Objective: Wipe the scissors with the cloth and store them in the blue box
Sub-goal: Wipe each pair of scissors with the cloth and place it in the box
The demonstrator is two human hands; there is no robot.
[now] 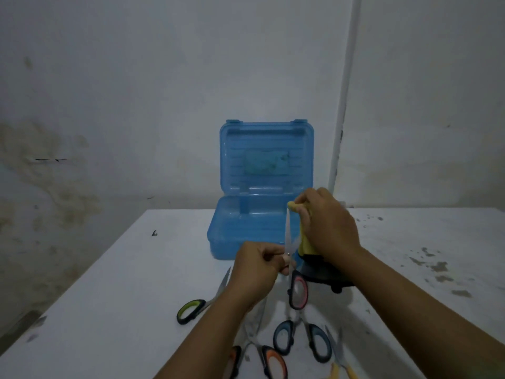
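My left hand [258, 265] grips a pair of scissors with red-lined black handles [297, 289] near the pivot, blades pointing up and spread. My right hand [329, 224] holds a yellow cloth [388, 243] wrapped round one blade, near its tip. The blue box [240, 231] stands open right behind both hands, lid upright against the wall. On the white table [136, 269] lie more scissors: a green-handled pair [191, 310] to the left, a blue-handled pair [302, 339], an orange-handled pair [262, 356] and a small yellow-handled pair [340, 362] at the front.
A dark round object [325, 276] sits on the table under my right wrist, partly hidden. The wall rises straight behind the box. A white pipe [343, 105] runs up the wall at the right. Dark stains mark the table's right side [437, 266].
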